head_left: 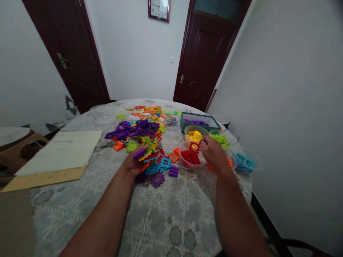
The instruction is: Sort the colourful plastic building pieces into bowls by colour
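My left hand [134, 159] is closed around several plastic interlocking tiles [150, 151], lime green, yellow, red, blue and orange, with a purple piece [138, 154] by the thumb. My right hand [213, 148] pinches a red notched tile [194, 146], held upright above a clear bowl [182, 162] of red pieces. Under and beside my left hand lie a blue tile [165, 163], a dark purple tile [157, 180] and a ribbed purple piece [173, 171]. An orange tile [174, 156] lies left of the red bowl.
A purple heap [134, 129] lies beyond my left hand, orange and yellow pieces [147, 112] farther back. Bowls of yellow [194, 136], green [219, 139] and blue pieces [244, 162] surround my right hand. A green box [183, 123] stands behind; cardboard sheets [61, 153] lie left.
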`<action>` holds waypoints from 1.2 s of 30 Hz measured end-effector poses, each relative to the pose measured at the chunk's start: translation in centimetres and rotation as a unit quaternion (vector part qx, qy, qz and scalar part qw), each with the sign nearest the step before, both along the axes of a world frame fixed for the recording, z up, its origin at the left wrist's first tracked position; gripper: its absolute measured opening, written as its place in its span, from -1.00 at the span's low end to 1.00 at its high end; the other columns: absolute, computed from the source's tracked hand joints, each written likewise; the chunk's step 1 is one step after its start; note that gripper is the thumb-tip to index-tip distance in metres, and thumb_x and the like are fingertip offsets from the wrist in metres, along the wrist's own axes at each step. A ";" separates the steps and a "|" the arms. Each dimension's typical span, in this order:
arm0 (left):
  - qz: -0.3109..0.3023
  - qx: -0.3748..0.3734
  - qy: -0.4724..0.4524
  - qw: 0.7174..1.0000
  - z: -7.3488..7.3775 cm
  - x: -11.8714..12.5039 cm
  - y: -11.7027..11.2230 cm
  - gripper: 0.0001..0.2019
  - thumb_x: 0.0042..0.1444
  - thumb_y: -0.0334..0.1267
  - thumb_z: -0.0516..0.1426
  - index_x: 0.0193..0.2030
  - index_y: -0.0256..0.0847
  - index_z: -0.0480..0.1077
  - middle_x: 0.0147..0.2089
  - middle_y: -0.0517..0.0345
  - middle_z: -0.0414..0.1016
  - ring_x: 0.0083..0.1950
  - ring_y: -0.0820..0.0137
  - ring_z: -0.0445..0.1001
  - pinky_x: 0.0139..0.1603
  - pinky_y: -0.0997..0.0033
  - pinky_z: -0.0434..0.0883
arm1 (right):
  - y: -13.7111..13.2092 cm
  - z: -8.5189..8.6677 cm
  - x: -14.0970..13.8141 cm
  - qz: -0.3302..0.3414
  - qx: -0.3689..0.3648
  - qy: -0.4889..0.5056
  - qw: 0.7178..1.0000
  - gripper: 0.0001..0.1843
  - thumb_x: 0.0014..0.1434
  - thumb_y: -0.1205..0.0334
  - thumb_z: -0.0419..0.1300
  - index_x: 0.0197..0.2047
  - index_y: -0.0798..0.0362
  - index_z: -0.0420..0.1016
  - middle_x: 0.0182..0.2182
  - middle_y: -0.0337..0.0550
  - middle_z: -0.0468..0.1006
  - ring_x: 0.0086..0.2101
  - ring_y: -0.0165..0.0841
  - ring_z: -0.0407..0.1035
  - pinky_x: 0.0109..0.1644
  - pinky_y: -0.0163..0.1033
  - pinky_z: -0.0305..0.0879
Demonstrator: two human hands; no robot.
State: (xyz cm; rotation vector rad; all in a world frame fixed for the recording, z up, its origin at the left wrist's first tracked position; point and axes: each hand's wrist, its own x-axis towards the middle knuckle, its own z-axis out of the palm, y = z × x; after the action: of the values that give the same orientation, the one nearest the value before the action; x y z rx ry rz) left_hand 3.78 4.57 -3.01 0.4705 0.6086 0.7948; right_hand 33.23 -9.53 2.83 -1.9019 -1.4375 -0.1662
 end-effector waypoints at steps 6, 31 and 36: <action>-0.020 0.004 -0.002 1.000 -0.4 0.1 -0.1 -0.61 0.22 -0.41 0.21 0.19 -0.28 0.48 -0.12 -0.13 0.72 -0.23 0.06 0.74 -0.35 0.14 0.68 | 1.6 -1.7 -3.3 0.058 0.140 -0.053 0.987 -0.73 0.34 0.36 0.03 -0.09 0.07 0.57 -0.04 0.08 0.63 0.02 -0.11 0.47 0.21 0.05 0.38; -0.097 0.041 -0.019 0.994 -0.7 0.3 -0.8 -0.49 0.15 -0.44 0.22 0.28 -0.31 0.51 -0.08 -0.15 0.73 -0.16 0.07 0.74 -0.07 0.14 0.68 | 3.5 -4.8 -11.2 0.180 0.071 -0.042 0.980 -0.77 0.42 0.39 0.19 0.06 0.04 0.62 -0.06 -0.03 0.63 -0.02 -0.18 0.43 0.16 -0.06 0.39; -0.087 0.017 0.006 0.996 1.5 0.3 -1.7 -0.44 0.19 -0.46 0.16 0.36 -0.29 0.44 -0.04 -0.20 0.72 -0.15 0.03 0.74 -0.18 0.12 0.70 | 2.9 -3.7 -10.1 0.134 0.101 -0.047 0.985 -0.75 0.41 0.42 0.16 0.05 0.09 0.62 -0.07 -0.02 0.63 -0.02 -0.17 0.42 0.17 -0.06 0.37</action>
State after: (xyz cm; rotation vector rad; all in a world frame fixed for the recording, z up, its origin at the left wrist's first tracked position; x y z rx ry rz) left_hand 4.10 2.83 -1.49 0.5529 0.5582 0.6377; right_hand 23.14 -6.65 -0.86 -1.5395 -1.6585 -0.2640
